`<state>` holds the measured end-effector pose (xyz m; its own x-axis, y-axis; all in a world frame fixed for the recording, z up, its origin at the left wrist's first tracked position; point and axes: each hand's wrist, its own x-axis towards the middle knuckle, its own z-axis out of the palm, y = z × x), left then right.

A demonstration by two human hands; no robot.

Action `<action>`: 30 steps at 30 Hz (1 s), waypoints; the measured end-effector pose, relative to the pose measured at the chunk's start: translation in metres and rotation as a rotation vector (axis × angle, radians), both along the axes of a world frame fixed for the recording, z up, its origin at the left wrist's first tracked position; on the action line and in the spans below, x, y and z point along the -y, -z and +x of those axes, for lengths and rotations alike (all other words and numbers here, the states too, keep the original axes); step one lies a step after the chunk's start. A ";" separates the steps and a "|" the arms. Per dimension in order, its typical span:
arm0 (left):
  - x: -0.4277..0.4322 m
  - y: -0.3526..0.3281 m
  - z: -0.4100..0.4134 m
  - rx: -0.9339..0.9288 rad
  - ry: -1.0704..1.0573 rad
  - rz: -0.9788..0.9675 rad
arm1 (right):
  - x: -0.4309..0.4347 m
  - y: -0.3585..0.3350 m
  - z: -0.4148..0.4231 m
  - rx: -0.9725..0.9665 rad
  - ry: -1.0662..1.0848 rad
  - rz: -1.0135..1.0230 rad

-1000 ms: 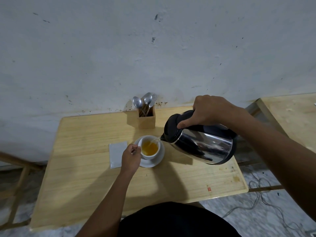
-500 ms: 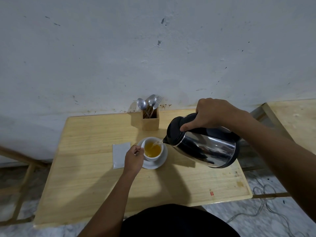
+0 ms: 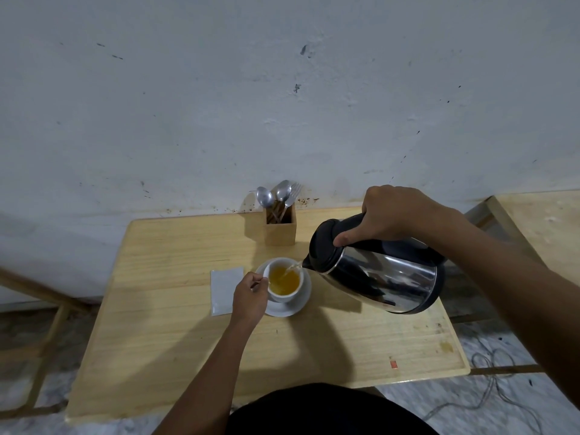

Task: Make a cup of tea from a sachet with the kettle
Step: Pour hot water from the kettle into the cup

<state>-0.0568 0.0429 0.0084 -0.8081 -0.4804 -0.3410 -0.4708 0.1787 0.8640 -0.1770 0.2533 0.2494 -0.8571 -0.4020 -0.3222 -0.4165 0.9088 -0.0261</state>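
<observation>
A white cup [image 3: 284, 297] holding amber tea stands on a white saucer [image 3: 301, 304] in the middle of the wooden table [image 3: 175, 340]. My right hand [image 3: 395, 215] grips the black handle of a steel kettle [image 3: 379, 277], tilted left with its spout over the cup's rim; a thin stream of water falls into the tea. My left hand [image 3: 249, 298] sits at the cup's left side, fingers pinched on something thin at the rim, which I cannot make out. A white sachet wrapper [image 3: 224, 288] lies flat just left of the saucer.
A wooden holder [image 3: 280, 226] with spoons and a fork stands at the table's back edge against the white wall. A second wooden table [image 3: 546, 227] is at the right. Cables [image 3: 489, 381] lie on the floor at the lower right.
The kettle stays tilted and keeps pouring into the cup. Both hands hold their places; only the camera view has shifted slightly.
</observation>
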 end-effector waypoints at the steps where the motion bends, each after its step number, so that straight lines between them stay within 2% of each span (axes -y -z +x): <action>1: 0.000 0.000 0.000 -0.002 0.002 0.000 | 0.000 0.000 0.000 -0.002 0.000 -0.001; 30: -0.001 -0.001 0.000 0.039 -0.012 0.042 | -0.004 -0.001 -0.012 0.008 -0.045 -0.022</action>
<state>-0.0572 0.0438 0.0095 -0.7880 -0.4748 -0.3920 -0.5062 0.1371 0.8514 -0.1890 0.2572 0.2502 -0.8354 -0.4474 -0.3192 -0.4568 0.8882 -0.0494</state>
